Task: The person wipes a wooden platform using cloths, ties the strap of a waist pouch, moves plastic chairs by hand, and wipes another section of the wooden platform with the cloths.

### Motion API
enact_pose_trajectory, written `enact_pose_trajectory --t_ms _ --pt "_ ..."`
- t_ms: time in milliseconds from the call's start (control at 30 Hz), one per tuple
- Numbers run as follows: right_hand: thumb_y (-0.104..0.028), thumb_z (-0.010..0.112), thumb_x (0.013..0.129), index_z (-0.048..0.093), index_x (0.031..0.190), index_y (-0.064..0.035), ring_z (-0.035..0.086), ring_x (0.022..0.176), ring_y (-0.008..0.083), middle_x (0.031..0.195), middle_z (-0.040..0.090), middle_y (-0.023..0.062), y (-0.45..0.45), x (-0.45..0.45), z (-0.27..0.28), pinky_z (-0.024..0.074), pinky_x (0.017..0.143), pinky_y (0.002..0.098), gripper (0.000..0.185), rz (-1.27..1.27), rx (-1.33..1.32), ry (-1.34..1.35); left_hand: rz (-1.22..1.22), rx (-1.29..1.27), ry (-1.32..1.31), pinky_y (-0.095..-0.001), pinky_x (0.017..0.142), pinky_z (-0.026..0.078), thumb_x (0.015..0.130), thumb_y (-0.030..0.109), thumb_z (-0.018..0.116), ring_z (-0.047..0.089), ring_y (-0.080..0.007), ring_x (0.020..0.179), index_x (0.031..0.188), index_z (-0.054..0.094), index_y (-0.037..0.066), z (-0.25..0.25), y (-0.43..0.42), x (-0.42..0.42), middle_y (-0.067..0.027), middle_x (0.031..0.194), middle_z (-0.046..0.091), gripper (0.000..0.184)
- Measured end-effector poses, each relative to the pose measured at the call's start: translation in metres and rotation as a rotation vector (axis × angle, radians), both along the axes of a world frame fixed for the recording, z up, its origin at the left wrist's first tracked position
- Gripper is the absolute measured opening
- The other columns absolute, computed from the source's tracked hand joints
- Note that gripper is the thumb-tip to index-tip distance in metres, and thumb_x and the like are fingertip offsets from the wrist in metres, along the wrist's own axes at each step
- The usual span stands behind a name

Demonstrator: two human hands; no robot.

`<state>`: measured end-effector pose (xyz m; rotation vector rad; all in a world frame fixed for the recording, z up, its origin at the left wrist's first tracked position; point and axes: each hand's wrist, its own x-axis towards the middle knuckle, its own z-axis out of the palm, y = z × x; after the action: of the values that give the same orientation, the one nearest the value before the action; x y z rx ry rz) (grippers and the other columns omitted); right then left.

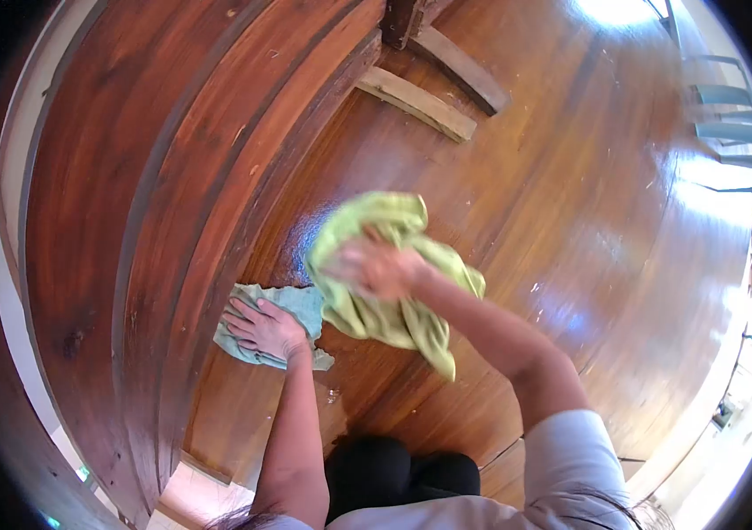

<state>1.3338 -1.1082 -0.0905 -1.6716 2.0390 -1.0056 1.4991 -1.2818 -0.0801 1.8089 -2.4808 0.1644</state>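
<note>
My left hand (265, 329) lies spread flat on a light blue cloth (307, 306), which rests on the brown wooden floor (561, 221) beside the wooden panelling. To its right, my right hand (374, 268) is on a crumpled yellow-green cloth (382, 318). That hand is smeared by motion, and its fingers cannot be made out clearly. The green cloth's left edge meets or overlaps the right side of the blue cloth.
Dark red-brown wooden panelling (190, 177) curves along the left. Two wooden pieces (420, 104) jut out over the floor at the top. A blue-grey chair (733, 132) stands at the far right. My knees (402, 481) show at the bottom.
</note>
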Motion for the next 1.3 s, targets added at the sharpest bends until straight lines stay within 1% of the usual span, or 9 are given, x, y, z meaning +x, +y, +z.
enact_pose_trajectory --t_ms 167,300,400,633,733,800,967,1067,1300 --pt "-0.038 0.048 0.088 0.050 0.127 -0.0139 0.040 0.126 0.0290 0.125 0.046 0.0124 -0.067 -0.130 0.017 0.0291 0.108 0.0475 0.045 -0.514 0.105 0.390 -0.001 -0.036 -0.044 -0.0576 0.106 0.022 0.096 0.048 0.026 0.027 -0.0390 0.135 0.144 0.031 0.011 -0.003 -0.001 -0.001 -0.0232 0.148 0.025 0.061" --pt "-0.035 0.046 0.090 0.052 0.122 -0.0112 0.036 0.130 0.0271 0.132 0.043 0.0092 -0.080 -0.144 0.039 0.0302 0.109 0.0418 0.040 -0.730 0.275 -0.108 -0.022 -0.072 -0.039 -0.0589 0.104 0.025 0.096 0.048 0.026 0.030 -0.0402 0.133 0.142 0.034 0.011 -0.010 -0.003 0.007 -0.0227 0.147 0.028 0.060" --pt "-0.034 0.049 0.088 0.043 0.134 -0.0113 0.031 0.135 0.0244 0.139 0.039 0.0071 -0.069 -0.125 0.014 0.0429 0.099 0.0380 0.052 -0.927 0.050 0.043 -0.011 -0.087 -0.030 -0.0584 0.103 0.026 0.096 0.050 0.026 0.029 -0.0378 0.134 0.143 0.033 0.014 -0.020 -0.010 0.009 -0.0212 0.147 0.028 0.060" --pt "-0.036 0.048 0.087 0.038 0.141 -0.0220 0.037 0.132 0.0301 0.150 0.028 0.0109 0.190 -0.061 0.018 0.0399 0.102 0.0422 0.056 -1.056 0.277 -0.218 0.013 -0.097 -0.048 -0.0564 0.104 0.026 0.095 0.052 0.024 0.029 -0.0346 0.135 0.143 0.034 0.016 -0.029 -0.020 0.012 -0.0187 0.147 0.031 0.061" --pt "-0.037 0.051 0.086 0.041 0.139 -0.0205 0.030 0.134 0.0341 0.143 0.036 0.0124 0.342 -0.029 0.016 0.0253 0.110 0.0468 0.056 -1.358 0.388 0.150 0.023 -0.063 -0.077 -0.0559 0.105 0.025 0.096 0.052 0.024 0.028 -0.0348 0.136 0.144 0.030 0.014 -0.021 -0.007 0.003 -0.0182 0.147 0.030 0.062" --pt "-0.042 0.049 0.087 0.038 0.140 -0.0185 0.029 0.135 0.0330 0.145 0.034 0.0119 0.430 -0.010 0.003 0.0207 0.110 0.0524 0.059 -1.552 0.657 0.225 -0.126 -0.141 -0.251 -0.0561 0.105 0.025 0.097 0.050 0.024 0.028 -0.0353 0.135 0.145 0.028 0.012 -0.032 0.000 0.000 -0.0183 0.148 0.030 0.062" --pt "-0.043 0.041 0.091 0.036 0.142 -0.0154 0.024 0.139 0.0304 0.149 0.030 0.0108 0.493 -0.007 0.000 0.0184 0.111 0.0531 0.058 -2.157 0.719 0.080 -0.694 -0.219 -0.231 -0.0565 0.107 0.022 0.097 0.042 0.032 0.028 -0.0397 0.135 0.144 0.027 0.002 -0.018 0.159 -0.087 -0.0243 0.144 0.033 0.061" --pt "-0.041 0.039 0.091 0.035 0.143 -0.0145 0.022 0.140 0.0305 0.149 0.028 0.0118 0.496 -0.013 0.004 0.0178 0.111 0.0547 0.058 -2.172 0.736 0.080 -1.005 -0.033 -0.194 -0.0552 0.112 0.012 0.097 0.040 0.033 0.015 -0.0398 0.140 0.147 0.020 0.008 -0.007 0.251 -0.139 -0.0243 0.151 0.018 0.061" --pt "-0.038 0.042 0.090 0.032 0.143 -0.0093 0.025 0.138 0.0321 0.147 0.028 0.0151 0.509 -0.022 0.004 0.0207 0.109 0.0570 0.061 -2.068 0.835 0.195 -1.646 0.112 0.026 -0.0547 0.111 0.015 0.094 0.040 0.041 0.024 -0.0362 0.137 0.145 0.032 0.020 0.008 0.304 -0.265 -0.0178 0.151 0.023 0.056"
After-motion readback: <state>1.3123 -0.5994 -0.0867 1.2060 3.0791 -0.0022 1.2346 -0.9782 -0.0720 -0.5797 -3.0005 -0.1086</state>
